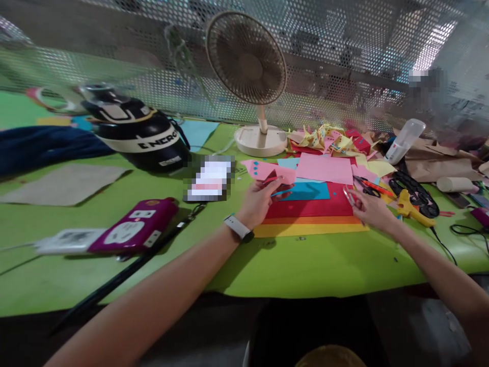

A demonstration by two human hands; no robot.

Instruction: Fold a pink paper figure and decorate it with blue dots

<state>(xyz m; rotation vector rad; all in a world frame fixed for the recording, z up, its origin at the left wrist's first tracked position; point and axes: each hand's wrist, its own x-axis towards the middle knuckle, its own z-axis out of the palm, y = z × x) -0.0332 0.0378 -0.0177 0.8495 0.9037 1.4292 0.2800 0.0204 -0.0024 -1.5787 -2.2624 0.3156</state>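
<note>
My left hand [263,201] pinches a folded piece of pink paper [286,174] with small blue diamond shapes on it. Below its fingertips lies a blue paper sheet [311,191] on a stack of red paper [317,207]. Orange and yellow sheets show beneath the red. My right hand [369,208], at the stack's right edge, has its fingers closed around a small shiny thing that I cannot make out. A plain pink sheet [324,168] lies between and beyond the hands. Black-handled scissors [369,190] rest just past my right hand.
A yellow glue gun [414,210] and black ring-like item [416,193] sit at right. Behind are a white fan [261,140], paper scraps [328,137] and a clear bottle [405,141]. At left are a phone [211,178], purple power strip [133,227] and black jug [141,137].
</note>
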